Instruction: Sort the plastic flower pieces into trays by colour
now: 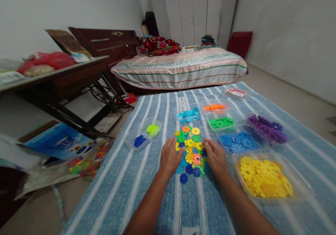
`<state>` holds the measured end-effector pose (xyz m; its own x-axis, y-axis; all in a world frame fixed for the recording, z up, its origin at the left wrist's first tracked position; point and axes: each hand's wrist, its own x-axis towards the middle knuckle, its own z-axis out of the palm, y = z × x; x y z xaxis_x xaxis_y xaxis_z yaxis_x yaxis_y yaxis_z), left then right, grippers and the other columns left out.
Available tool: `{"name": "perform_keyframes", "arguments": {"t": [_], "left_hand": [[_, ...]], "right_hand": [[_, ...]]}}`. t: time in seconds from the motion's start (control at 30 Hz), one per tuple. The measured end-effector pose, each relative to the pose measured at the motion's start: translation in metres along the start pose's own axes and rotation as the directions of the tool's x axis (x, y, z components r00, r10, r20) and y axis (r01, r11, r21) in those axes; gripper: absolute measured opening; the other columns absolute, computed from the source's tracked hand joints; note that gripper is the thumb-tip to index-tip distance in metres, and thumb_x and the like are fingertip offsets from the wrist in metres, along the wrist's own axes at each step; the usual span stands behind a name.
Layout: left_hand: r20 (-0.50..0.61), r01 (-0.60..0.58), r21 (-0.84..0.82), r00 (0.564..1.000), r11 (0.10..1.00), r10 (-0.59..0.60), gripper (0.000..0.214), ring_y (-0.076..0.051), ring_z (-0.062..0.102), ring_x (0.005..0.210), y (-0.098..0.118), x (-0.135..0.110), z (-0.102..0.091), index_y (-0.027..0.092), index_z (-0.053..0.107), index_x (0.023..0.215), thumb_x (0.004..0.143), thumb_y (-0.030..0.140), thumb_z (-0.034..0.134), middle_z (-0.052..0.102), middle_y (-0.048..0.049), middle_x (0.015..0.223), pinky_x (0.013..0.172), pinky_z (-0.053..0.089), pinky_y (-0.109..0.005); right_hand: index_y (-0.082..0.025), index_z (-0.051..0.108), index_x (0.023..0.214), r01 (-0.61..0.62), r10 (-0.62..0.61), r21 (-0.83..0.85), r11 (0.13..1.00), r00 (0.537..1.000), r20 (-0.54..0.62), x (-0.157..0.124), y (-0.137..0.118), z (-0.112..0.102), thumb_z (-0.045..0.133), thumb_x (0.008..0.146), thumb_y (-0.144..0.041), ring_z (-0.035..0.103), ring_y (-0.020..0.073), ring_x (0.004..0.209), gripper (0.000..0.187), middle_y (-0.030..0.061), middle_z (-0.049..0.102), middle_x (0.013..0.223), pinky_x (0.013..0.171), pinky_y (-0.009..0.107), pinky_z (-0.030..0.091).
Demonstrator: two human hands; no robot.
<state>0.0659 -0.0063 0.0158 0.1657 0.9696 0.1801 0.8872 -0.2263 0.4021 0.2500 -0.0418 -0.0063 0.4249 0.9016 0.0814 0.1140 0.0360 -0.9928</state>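
Note:
A flat cluster of joined plastic snowflake discs (193, 151) in yellow, green, orange and blue lies on the blue striped cloth (136, 179). My left hand (170, 157) rests on the cluster's left edge, fingers together and curled onto the pieces. My right hand (215, 157) presses against its right edge, fingers bent over the discs. A single dark blue disc (183, 178) lies loose just below the cluster, between my wrists.
Clear tubs hold sorted discs: yellow (265, 177), blue (237, 142), purple (266, 128), green (222, 122), orange (214, 107), cyan (189, 114), lime (152, 128), dark blue (139, 140). A bag of mixed pieces (84, 163) lies left on the floor. A bed (181, 67) and a wooden table (52, 77) stand beyond.

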Motion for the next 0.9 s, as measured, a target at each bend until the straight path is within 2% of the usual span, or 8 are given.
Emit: {"name": "perform_keyframes", "arguments": {"t": [0.2,0.3,0.37,0.47,0.6,0.73,0.9], "left_hand": [[-0.004,-0.048,-0.165,0.999,0.985,0.048,0.044,-0.025,0.051,0.125,0.006,-0.023,-0.004,0.015,0.055,0.125,0.083,0.03,0.053,0.056,-0.0139,0.133,0.108,0.039,-0.043],[-0.066,-0.049,-0.143,0.997,0.988,0.04,0.034,-0.026,0.053,0.121,0.012,-0.027,-0.011,0.018,0.063,0.114,0.082,0.026,0.055,0.059,-0.0126,0.128,0.107,0.041,-0.044],[-0.08,-0.099,-0.097,0.993,0.99,0.091,0.028,-0.027,0.05,0.123,0.022,-0.029,-0.014,0.018,0.067,0.107,0.083,0.026,0.055,0.058,-0.0127,0.129,0.108,0.039,-0.046],[0.015,-0.174,-0.044,0.985,0.984,0.175,0.026,-0.03,0.042,0.131,0.043,-0.03,-0.016,0.019,0.069,0.104,0.083,0.03,0.058,0.053,-0.0135,0.134,0.11,0.034,-0.049],[0.161,-0.136,-0.004,0.978,0.991,0.135,0.031,-0.035,0.035,0.135,0.062,-0.031,-0.013,0.019,0.069,0.106,0.078,0.032,0.067,0.047,-0.0151,0.141,0.111,0.029,-0.054],[0.17,-0.119,-0.065,0.977,0.991,0.128,0.027,-0.033,0.038,0.134,0.061,-0.031,-0.008,0.02,0.07,0.099,0.072,0.026,0.071,0.05,-0.0136,0.138,0.112,0.028,-0.053],[0.068,-0.054,-0.25,0.995,0.967,0.074,0.003,-0.026,0.053,0.119,0.053,-0.03,-0.01,0.02,0.065,0.072,0.07,0.018,0.066,0.063,-0.0096,0.12,0.105,0.039,-0.043]], "right_hand": [[-0.018,0.072,0.099,0.002,-0.002,0.002,1.0,1.0,-0.002,-0.001,-0.002,-0.001,0.051,0.083,-0.048,0.065,0.0236,0.088,0.041,0.007,0.073,0.093,0.081,0.035,0.048],[-0.018,0.072,0.099,0.005,-0.005,-0.001,1.0,1.0,-0.002,-0.001,-0.002,0.0,0.052,0.083,-0.048,0.065,0.0232,0.088,0.041,0.0069,0.073,0.093,0.081,0.036,0.048],[-0.018,0.072,0.099,0.008,-0.008,-0.005,1.0,1.0,-0.002,-0.001,-0.001,0.0,0.051,0.083,-0.048,0.065,0.0231,0.087,0.04,0.0068,0.073,0.093,0.082,0.036,0.048],[-0.018,0.072,0.099,0.01,-0.01,-0.004,1.0,1.0,0.004,0.0,0.0,0.0,0.051,0.084,-0.047,0.065,0.0231,0.088,0.039,0.0065,0.072,0.093,0.082,0.037,0.048],[-0.018,0.071,0.098,0.01,-0.01,0.009,1.0,1.0,0.012,0.001,-0.001,0.0,0.051,0.083,-0.046,0.065,0.0231,0.088,0.038,0.007,0.072,0.093,0.084,0.038,0.048],[-0.018,0.072,0.096,0.004,-0.004,0.037,0.999,1.0,0.009,0.0,-0.004,0.001,0.053,0.082,-0.045,0.065,0.023,0.087,0.036,0.0073,0.072,0.093,0.082,0.037,0.049],[-0.017,0.072,0.095,0.006,-0.006,0.026,1.0,1.0,-0.004,-0.001,-0.005,0.002,0.052,0.082,-0.044,0.065,0.0229,0.087,0.036,0.0072,0.073,0.092,0.082,0.036,0.049]]}}
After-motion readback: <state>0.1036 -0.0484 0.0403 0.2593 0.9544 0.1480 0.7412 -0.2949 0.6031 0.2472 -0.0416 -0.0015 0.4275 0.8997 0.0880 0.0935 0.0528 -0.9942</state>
